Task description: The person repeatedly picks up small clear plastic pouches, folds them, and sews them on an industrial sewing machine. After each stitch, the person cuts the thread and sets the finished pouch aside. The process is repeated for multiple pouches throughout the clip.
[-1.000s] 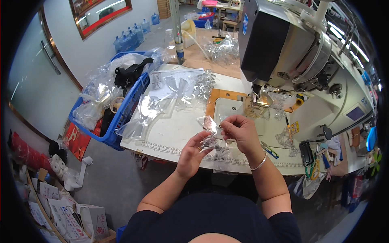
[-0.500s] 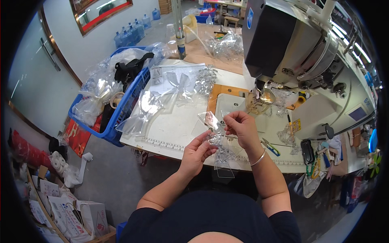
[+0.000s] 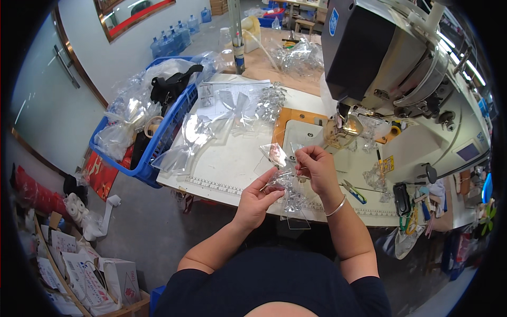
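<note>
A bunch of clear plastic pieces [image 3: 291, 194] is held above the front edge of the white table. My left hand [image 3: 257, 201] is closed on the bunch from the left, thumb and fingers around its middle. One shiny flap [image 3: 274, 154] sticks up above those fingers, and a thin clear sheet hangs below. On the other side, my right hand [image 3: 316, 166] pinches a clear strip [image 3: 296, 151] at the upper right of the bunch. Where one transparent piece ends and another starts is hard to make out. The sewing machine's needle area [image 3: 340, 129] lies just beyond my right hand.
Flat clear plastic pieces [image 3: 193, 134] and paper [image 3: 211, 108] lie on the table's left. A blue basket [image 3: 168, 134] of plastic bags stands beside it. The sewing machine head [image 3: 391, 58] overhangs the right, with thread snips [image 3: 355, 192] and a black case [image 3: 402, 198] near the edge.
My left fingers have shifted on the bunch, its thumb now further from the other fingers. Both hands stay in nearly the same place. The whole view has shifted slightly.
</note>
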The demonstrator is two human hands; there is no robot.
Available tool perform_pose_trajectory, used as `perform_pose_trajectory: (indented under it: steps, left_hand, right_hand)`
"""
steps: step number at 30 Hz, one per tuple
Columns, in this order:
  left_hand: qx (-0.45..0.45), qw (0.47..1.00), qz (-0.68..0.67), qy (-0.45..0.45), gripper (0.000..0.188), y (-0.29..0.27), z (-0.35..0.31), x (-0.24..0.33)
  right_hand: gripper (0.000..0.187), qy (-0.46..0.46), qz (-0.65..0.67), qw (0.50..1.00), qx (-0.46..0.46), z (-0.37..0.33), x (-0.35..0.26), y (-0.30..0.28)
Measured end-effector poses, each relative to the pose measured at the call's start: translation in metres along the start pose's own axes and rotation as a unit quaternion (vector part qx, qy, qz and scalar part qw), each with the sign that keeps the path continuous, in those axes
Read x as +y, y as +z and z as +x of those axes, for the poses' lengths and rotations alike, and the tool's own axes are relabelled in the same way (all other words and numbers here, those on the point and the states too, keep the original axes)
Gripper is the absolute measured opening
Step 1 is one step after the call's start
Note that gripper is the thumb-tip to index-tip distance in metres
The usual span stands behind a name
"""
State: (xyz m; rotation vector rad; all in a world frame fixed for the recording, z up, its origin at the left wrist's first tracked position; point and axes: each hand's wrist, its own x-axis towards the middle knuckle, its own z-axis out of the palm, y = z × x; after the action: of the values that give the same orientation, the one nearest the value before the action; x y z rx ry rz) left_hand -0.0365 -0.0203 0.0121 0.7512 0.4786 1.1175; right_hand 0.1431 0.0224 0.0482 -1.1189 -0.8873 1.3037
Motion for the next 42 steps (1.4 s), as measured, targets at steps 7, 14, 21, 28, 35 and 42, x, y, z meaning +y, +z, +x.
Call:
perform_pose_trajectory:
  steps: [7, 14, 21, 28, 35, 42]
  left_hand:
    - [-0.007, 1.000, 0.010, -0.013, 0.056, -0.002, 0.005, 0.002]
    - [-0.134, 0.990, 0.040, 0.022, 0.056, -0.005, 0.018, 0.023]
    - [-0.088, 0.992, -0.086, -0.026, 0.050, -0.024, 0.026, 0.004]
    - [0.115, 0.862, 0.370, 0.328, 0.050, -0.005, 0.149, 0.133]
    - [0.036, 0.507, 0.850, 0.139, 0.053, -0.030, 0.276, 0.077]
    - [-0.094, 0.578, 0.739, 0.332, 0.040, -0.018, 0.206, 0.017]
  right_hand:
    - [0.015, -0.050, -0.027, 0.998, -0.011, -0.010, -0.005, 0.011]
    - [0.015, 0.007, 0.116, 0.990, -0.079, -0.003, -0.008, 0.013]
    - [0.016, -0.017, 0.026, 0.999, -0.026, 0.018, 0.018, 0.008]
    - [0.018, -0.080, -0.150, 0.983, 0.066, -0.005, 0.017, -0.047]
    - [0.030, -0.208, -0.550, 0.807, 0.051, -0.031, 0.043, -0.057]
    - [0.027, -0.150, -0.622, 0.766, 0.063, -0.029, 0.045, -0.037]
